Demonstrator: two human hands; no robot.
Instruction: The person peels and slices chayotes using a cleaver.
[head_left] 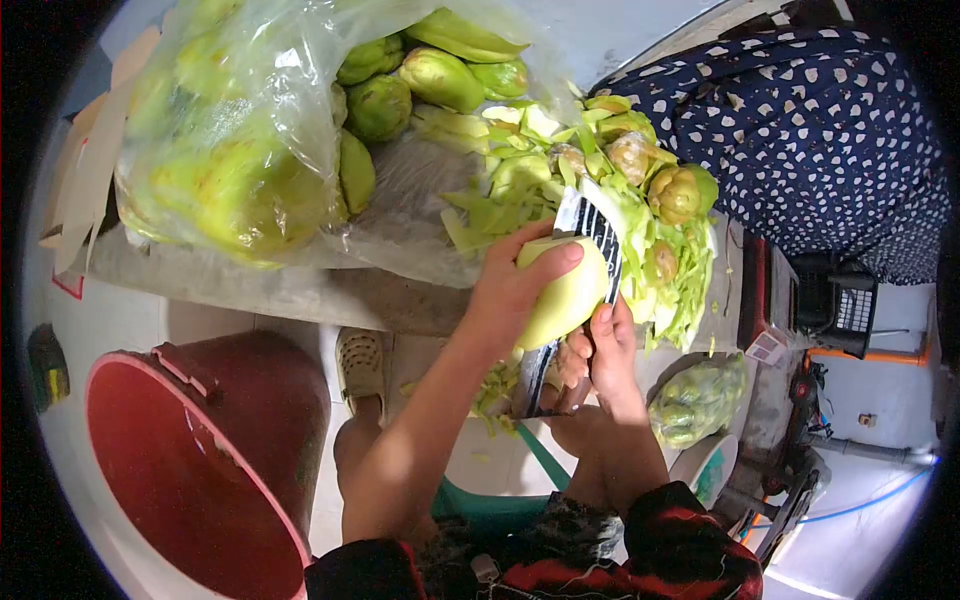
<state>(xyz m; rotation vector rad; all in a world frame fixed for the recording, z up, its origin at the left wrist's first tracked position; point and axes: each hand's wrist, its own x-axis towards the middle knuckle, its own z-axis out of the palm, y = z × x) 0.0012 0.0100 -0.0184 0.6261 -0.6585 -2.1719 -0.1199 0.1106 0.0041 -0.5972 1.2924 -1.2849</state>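
Note:
My left hand is closed around a peeled, pale green fruit, with the thumb lying across its top. Against the fruit's right side, my right hand grips a long, flat, knife-like tool with black and white stripes. The fruit covers the tool's middle, so its exact kind is hard to make out. Just beyond both hands, a heap of green peelings spreads over the work surface. Whole green fruits lie in and beside a clear plastic bag at the upper left.
A large red bucket stands on the floor at lower left. Near it is a clog-shod foot. Another bag of green fruits lies at right. Dark spotted cloth hangs at upper right, above a black crate.

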